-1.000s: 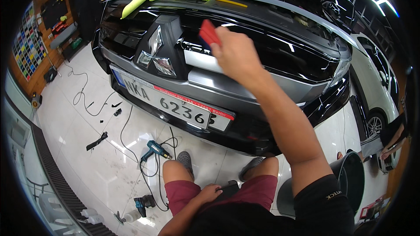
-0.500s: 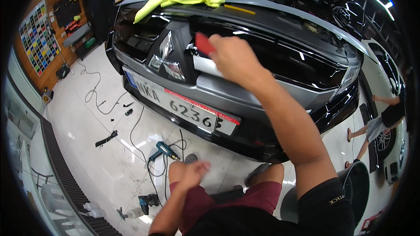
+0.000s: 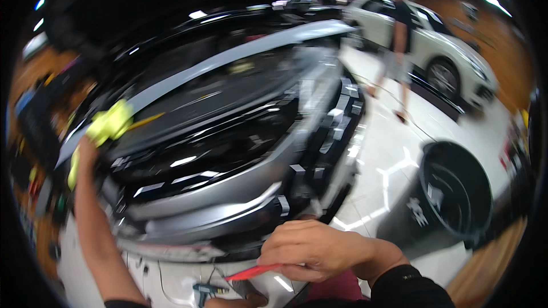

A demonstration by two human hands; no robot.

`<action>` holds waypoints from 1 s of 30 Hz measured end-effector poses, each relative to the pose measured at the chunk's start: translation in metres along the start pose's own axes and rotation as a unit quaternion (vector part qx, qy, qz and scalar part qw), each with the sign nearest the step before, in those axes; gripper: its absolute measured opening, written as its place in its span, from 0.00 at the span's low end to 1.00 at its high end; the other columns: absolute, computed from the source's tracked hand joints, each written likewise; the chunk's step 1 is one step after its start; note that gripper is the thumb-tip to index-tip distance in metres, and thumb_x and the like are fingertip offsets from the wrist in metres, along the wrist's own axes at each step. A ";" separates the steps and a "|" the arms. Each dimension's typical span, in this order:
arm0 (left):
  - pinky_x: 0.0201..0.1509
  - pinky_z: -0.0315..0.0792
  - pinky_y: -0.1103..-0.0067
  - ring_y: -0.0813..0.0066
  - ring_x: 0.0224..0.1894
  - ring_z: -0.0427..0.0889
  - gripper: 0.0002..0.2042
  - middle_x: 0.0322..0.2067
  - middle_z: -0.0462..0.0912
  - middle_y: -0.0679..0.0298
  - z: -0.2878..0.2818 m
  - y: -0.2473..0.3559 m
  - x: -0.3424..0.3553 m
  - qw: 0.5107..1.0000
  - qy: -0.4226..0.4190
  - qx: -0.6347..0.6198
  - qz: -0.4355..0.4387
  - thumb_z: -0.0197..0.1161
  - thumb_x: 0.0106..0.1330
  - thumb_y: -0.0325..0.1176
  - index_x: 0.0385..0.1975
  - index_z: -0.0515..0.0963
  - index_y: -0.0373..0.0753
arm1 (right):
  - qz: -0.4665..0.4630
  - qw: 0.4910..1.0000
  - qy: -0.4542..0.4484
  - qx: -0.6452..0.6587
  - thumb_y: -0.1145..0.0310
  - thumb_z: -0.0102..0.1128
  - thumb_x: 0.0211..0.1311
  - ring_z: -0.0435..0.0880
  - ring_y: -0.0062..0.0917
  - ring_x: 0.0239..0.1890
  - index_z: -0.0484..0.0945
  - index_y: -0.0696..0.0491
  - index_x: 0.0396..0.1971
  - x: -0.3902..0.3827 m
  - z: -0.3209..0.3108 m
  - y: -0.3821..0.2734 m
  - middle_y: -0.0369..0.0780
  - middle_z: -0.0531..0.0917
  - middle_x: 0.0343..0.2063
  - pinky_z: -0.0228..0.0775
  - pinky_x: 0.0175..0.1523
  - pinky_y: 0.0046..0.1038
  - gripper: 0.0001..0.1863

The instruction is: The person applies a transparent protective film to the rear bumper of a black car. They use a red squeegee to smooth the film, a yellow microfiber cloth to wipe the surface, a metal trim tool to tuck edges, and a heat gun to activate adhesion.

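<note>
At the left, my left hand [image 3: 87,151] is on a bright yellow cloth [image 3: 114,121] draped over the edge of the black-and-silver car front [image 3: 211,165]. Motion blurs its fingers, and I cannot make out whether they grip the cloth. My right hand [image 3: 314,250], low in the middle and in front of the bumper, is closed on a thin red squeegee [image 3: 254,272]. The squeegee's flat end sticks out to the left of my fingers. Beside the cloth lies a thin yellow stick [image 3: 146,121].
A large dark bin [image 3: 425,194] stands close at my right. Another person [image 3: 401,40] stands beside a white car [image 3: 439,51] farther back. On the floor below lies a heat gun [image 3: 202,292] with its cord. The car's hood is raised.
The view has swung to the right. My left hand has gone from near my lap up to the yellow cloth. My right hand has drawn back from the grille with the squeegee.
</note>
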State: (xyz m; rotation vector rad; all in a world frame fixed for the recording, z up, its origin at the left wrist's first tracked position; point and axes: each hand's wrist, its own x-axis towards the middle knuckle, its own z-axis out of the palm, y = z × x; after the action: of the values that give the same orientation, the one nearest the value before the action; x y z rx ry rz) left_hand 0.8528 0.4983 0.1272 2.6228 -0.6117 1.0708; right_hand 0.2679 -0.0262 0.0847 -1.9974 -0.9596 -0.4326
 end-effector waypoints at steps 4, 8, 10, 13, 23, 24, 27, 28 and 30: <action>0.54 0.73 0.63 0.44 0.50 0.82 0.20 0.46 0.81 0.38 -0.062 -0.001 0.064 0.971 0.198 0.034 -0.127 0.49 0.78 0.43 0.52 0.77 0.29 | 0.023 0.992 0.112 -0.052 0.74 0.62 0.64 0.82 0.38 0.42 0.79 0.57 0.48 -0.074 -0.041 -0.011 0.42 0.82 0.41 0.75 0.47 0.36 0.13; 0.45 0.73 0.79 0.79 0.40 0.79 0.17 0.38 0.82 0.66 -0.117 0.198 -0.005 0.907 0.173 -0.380 -0.063 0.54 0.79 0.42 0.49 0.80 0.34 | 0.178 0.969 0.170 -0.014 0.72 0.65 0.63 0.84 0.36 0.36 0.80 0.59 0.45 -0.119 -0.032 0.000 0.43 0.82 0.37 0.76 0.40 0.34 0.13; 0.44 0.74 0.82 0.82 0.40 0.80 0.15 0.40 0.84 0.66 -0.155 0.333 -0.078 0.940 0.042 -0.337 -0.013 0.55 0.79 0.40 0.51 0.80 0.35 | 0.278 0.937 0.207 0.045 0.72 0.67 0.61 0.85 0.33 0.33 0.81 0.61 0.43 -0.142 -0.022 0.003 0.44 0.82 0.33 0.75 0.35 0.30 0.12; 0.55 0.73 0.69 0.62 0.49 0.80 0.10 0.43 0.81 0.58 -0.124 0.555 -0.155 0.921 -0.056 -0.278 0.267 0.64 0.70 0.33 0.44 0.80 0.31 | 0.342 0.904 0.252 0.045 0.71 0.67 0.61 0.82 0.32 0.28 0.81 0.60 0.39 -0.190 -0.004 0.013 0.44 0.80 0.30 0.71 0.34 0.30 0.10; 0.68 0.64 0.56 0.43 0.57 0.76 0.20 0.54 0.79 0.47 0.002 0.674 -0.201 0.954 -0.024 -0.215 0.207 0.57 0.69 0.31 0.61 0.75 0.37 | 0.415 0.889 0.144 0.130 0.65 0.64 0.68 0.85 0.42 0.36 0.81 0.58 0.42 -0.241 0.109 0.023 0.47 0.84 0.33 0.75 0.43 0.36 0.12; 0.68 0.62 0.54 0.41 0.59 0.75 0.21 0.55 0.78 0.47 -0.001 0.663 -0.207 0.952 -0.042 -0.237 0.187 0.57 0.70 0.32 0.63 0.74 0.39 | 0.440 0.877 0.138 0.132 0.64 0.64 0.68 0.85 0.42 0.37 0.81 0.58 0.42 -0.247 0.110 0.025 0.48 0.84 0.33 0.75 0.43 0.36 0.12; 0.70 0.62 0.57 0.41 0.62 0.73 0.24 0.59 0.77 0.44 -0.021 0.614 -0.228 0.962 -0.044 -0.190 0.193 0.52 0.70 0.26 0.67 0.71 0.37 | 0.455 0.875 0.121 0.110 0.65 0.64 0.68 0.85 0.43 0.37 0.81 0.59 0.42 -0.253 0.111 0.029 0.48 0.84 0.33 0.75 0.43 0.37 0.12; 0.71 0.64 0.61 0.43 0.63 0.75 0.26 0.59 0.77 0.42 -0.002 0.575 -0.240 0.945 -0.077 -0.296 0.116 0.48 0.68 0.21 0.68 0.69 0.35 | 0.450 0.878 0.115 0.114 0.65 0.63 0.68 0.84 0.43 0.37 0.81 0.59 0.43 -0.247 0.114 0.034 0.48 0.84 0.33 0.75 0.43 0.37 0.12; 0.72 0.66 0.65 0.48 0.65 0.75 0.21 0.61 0.77 0.43 -0.039 0.525 -0.240 0.948 -0.062 -0.310 0.038 0.49 0.74 0.25 0.66 0.71 0.31 | 0.433 0.895 0.075 0.081 0.66 0.63 0.68 0.84 0.44 0.37 0.80 0.59 0.43 -0.238 0.109 0.045 0.48 0.84 0.34 0.75 0.43 0.38 0.12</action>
State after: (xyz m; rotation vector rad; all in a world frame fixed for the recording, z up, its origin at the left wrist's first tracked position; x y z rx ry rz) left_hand 0.4303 0.1179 0.0179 2.1295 -0.9095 0.5940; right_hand 0.1425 -0.0632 -0.1469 -1.9731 0.0487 0.0037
